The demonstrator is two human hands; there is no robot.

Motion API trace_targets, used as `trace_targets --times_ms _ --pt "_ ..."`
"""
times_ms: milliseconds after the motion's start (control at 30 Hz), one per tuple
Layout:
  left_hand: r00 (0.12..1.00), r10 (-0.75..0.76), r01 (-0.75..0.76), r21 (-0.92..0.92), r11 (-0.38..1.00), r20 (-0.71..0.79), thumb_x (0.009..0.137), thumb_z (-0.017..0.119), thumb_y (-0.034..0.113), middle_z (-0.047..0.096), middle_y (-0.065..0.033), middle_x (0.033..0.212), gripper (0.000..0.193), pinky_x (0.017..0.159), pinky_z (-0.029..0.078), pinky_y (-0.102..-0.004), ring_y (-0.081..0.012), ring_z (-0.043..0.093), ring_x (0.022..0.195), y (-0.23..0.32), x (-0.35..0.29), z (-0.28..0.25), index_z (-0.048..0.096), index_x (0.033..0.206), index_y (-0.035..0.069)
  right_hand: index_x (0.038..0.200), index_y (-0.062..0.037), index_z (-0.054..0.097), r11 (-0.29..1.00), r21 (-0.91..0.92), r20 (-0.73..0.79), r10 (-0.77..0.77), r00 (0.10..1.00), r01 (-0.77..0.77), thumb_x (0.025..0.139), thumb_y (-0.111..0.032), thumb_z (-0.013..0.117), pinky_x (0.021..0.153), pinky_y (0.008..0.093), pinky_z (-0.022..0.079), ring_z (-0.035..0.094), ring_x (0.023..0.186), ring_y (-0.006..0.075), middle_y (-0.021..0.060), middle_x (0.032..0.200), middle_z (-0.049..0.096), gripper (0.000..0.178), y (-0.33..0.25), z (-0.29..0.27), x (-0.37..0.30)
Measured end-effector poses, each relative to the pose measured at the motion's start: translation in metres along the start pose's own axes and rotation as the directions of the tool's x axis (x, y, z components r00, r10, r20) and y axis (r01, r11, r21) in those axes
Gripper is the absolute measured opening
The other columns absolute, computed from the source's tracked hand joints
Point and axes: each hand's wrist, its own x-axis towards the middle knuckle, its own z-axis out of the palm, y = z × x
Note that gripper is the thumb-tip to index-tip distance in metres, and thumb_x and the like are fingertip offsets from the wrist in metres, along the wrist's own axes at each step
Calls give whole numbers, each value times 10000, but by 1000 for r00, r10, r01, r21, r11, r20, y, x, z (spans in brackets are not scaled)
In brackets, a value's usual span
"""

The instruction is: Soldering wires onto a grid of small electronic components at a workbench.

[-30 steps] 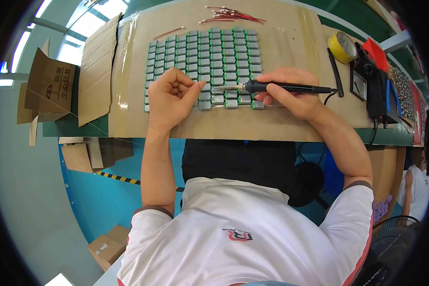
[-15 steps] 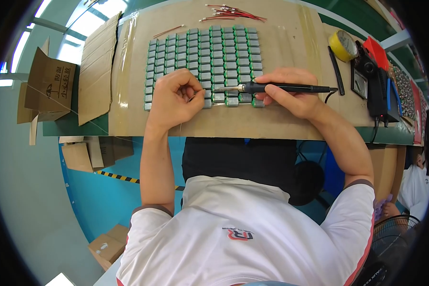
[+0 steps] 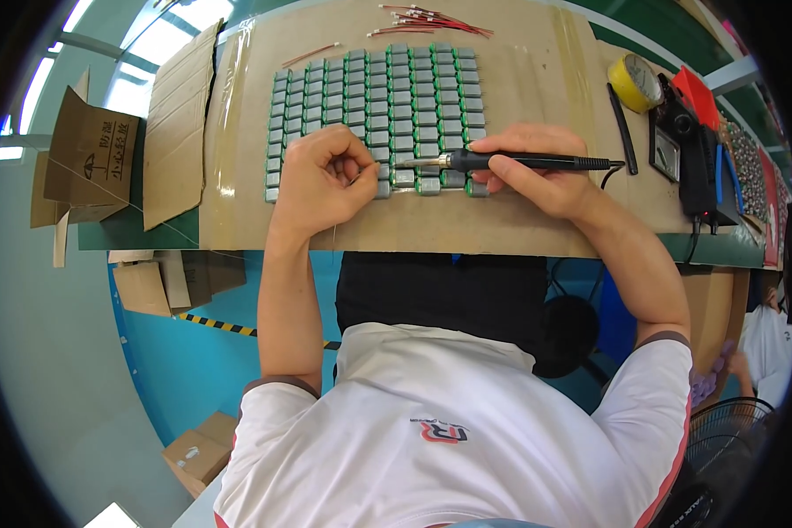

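My right hand (image 3: 541,167) grips a soldering iron (image 3: 524,162) by its black handle. Its metal tip points left, over the near rows of small grey blocks with green edges (image 3: 401,92), which look like small motors set in a tight grid. Close to the tip, my left hand (image 3: 321,180) is closed in a pinch on a thin solder wire (image 3: 333,236), part of which hangs below the palm. The fingers hide some of the blocks, and I cannot tell whether the tip touches one.
Red and black leads with white connectors (image 3: 431,24) lie beyond the grid, one red lead (image 3: 311,55) apart from them. At right are yellow tape (image 3: 635,84), a black stick (image 3: 620,132) and a black soldering station (image 3: 708,180). Cardboard boxes (image 3: 92,158) stand left; another person (image 3: 766,343) is at far right.
My hands and the soldering iron stay almost in place. At the far right, the other person's arm has shifted.
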Motion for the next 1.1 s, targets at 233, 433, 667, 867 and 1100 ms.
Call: trace_targets --times_ms 233,433,667,867,1100 --pt "1000 12 -12 23 1000 8 701 745 -28 561 19 660 113 506 385 -209 -33 480 565 0 1 0 644 699 22 1095 29 745 997 -69 21 -20 1000 22 920 0 662 650 267 561 713 719 146 105 837 749 195 -1 -2 1" --pt "1000 26 -26 26 999 2 702 756 -21 562 15 658 110 500 385 -211 -36 476 553 -1 1 0 655 703 24 1095 30 744 999 -36 -6 -22 1000 22 921 2 661 649 268 561 712 714 146 103 832 746 196 1 -1 1" --pt "1000 19 -20 22 1000 10 736 725 -62 547 33 692 121 535 343 -205 -20 425 607 1 -1 2 635 704 13 1098 36 741 1000 -12 6 5 1000 -5 932 4 654 651 267 572 716 719 147 113 838 742 190 -1 -2 0" --pt "1000 24 -24 8 1000 14 702 752 -34 555 16 659 122 498 377 -210 -30 469 559 2 -1 0 643 698 21 1099 41 739 998 56 -27 24 999 -22 938 13 648 655 261 591 723 723 145 118 847 740 187 -2 -1 0" --pt "996 81 -81 -4 997 25 713 739 -69 526 26 676 151 509 313 -204 -26 417 577 2 -1 1 613 695 11 1101 37 741 1000 8 21 15 1000 -15 928 12 656 650 265 590 722 724 148 116 849 739 195 -2 -3 -1"
